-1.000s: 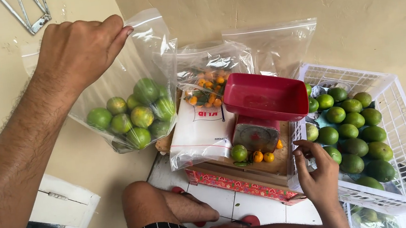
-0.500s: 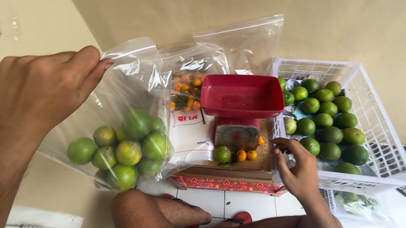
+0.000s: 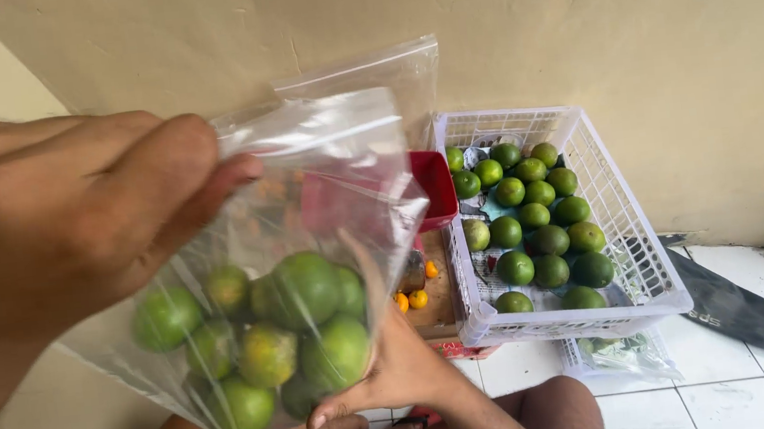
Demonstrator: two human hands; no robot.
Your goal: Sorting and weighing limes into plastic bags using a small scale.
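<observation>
Lifted since the earlier frames, the clear plastic bag (image 3: 313, 278) of green citrus fruit now hangs close under the camera, filling the left and middle of the view, where before it sat lower and farther left beside the scale. The right hand (image 3: 399, 373), which a moment ago reached toward the white basket, has come across to the bag.

The left hand (image 3: 61, 220) holds the bag's upper edge, its grip pinched shut on the plastic with the fingertips (image 3: 218, 180) curled over the rim. The right hand cups the bag from below and from the right, palm against the plastic, fingers closed round its lower side. Inside the bag lie several green fruits (image 3: 305, 293), some tinged yellow, heaped at the bottom.

Behind the bag, a red scale tray (image 3: 436, 185) shows in part, and a few small orange fruits (image 3: 414, 298) lie on a brown board below it. Just to the right stands the white plastic basket (image 3: 637, 254), lined with paper and holding more green fruits (image 3: 535, 227). It rests on the white tiled floor (image 3: 702, 379) by a beige wall. A dark folded object (image 3: 742, 309) lies on the floor to the basket's right, and the person's bare knees show at the bottom edge.
</observation>
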